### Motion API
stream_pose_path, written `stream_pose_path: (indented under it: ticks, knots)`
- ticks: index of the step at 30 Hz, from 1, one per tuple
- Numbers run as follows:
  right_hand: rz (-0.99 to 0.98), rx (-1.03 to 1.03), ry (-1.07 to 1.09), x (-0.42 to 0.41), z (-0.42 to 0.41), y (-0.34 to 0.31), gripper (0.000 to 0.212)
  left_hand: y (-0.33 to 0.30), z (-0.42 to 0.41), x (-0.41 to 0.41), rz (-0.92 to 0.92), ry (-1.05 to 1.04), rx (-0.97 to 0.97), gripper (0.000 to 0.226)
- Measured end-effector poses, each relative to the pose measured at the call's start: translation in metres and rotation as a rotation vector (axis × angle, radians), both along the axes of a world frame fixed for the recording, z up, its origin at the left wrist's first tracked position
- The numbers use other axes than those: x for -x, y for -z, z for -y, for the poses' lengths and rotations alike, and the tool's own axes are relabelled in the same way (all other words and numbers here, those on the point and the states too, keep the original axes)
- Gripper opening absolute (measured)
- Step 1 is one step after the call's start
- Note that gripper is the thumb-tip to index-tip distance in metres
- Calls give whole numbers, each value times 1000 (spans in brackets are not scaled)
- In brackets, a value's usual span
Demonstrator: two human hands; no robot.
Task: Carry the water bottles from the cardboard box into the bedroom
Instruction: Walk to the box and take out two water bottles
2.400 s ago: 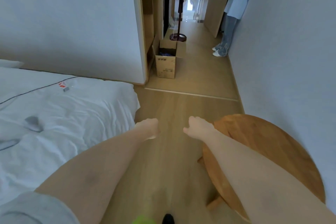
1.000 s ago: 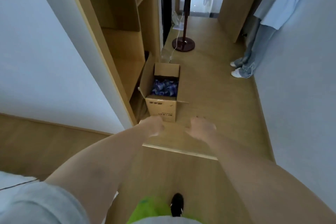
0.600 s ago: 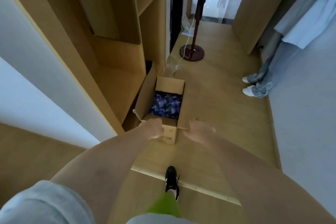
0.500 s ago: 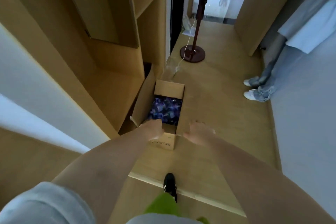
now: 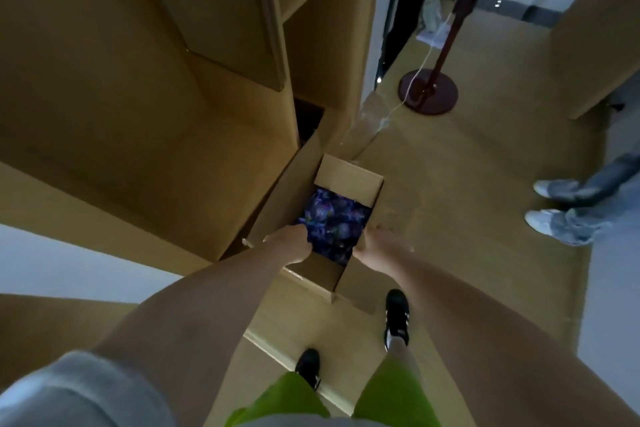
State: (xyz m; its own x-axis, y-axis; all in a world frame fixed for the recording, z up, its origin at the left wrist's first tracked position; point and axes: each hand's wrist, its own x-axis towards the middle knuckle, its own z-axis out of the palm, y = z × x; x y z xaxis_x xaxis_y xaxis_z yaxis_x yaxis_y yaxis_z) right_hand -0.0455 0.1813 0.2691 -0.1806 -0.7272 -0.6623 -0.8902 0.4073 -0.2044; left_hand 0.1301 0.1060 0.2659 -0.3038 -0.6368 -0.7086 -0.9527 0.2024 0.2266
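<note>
An open cardboard box stands on the wooden floor against the wardrobe, right in front of my feet. Inside it lie several water bottles in blue-purple wrapping, packed tight. My left hand hangs over the box's near-left corner, its loosely curled fingers at the edge of the bottles. Beside the box's right wall is my right hand, fingers pointing at the rim. Neither hand holds anything.
An open wooden wardrobe fills the left side. A standing fan's dark red base with a white cord sits beyond the box. Another person's legs and white shoes stand at the right by the grey wall. A floor threshold strip runs beneath me.
I have walked from the bedroom up to the box and now stand over it. Both hands have dropped from in front of the box to its rim.
</note>
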Motion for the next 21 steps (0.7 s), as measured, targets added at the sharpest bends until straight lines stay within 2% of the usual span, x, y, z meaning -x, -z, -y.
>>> stream_pose_path:
  ticks: [5,7,9,14,21]
  knots:
    - [-3,19,-192,43,57,10,33,13,37,33,-15,-240,-7,34]
    - [59,22,-232,57,75,11,26,14,48,43,-20,-338,-5,40]
    - [107,5,-297,68,93,13,26,15,51,50,-23,-439,0,43]
    - [131,-65,-471,75,121,29,30,33,31,56,-78,-674,-11,33]
    - [107,-124,-539,66,147,72,25,76,11,42,-35,-783,-98,34]
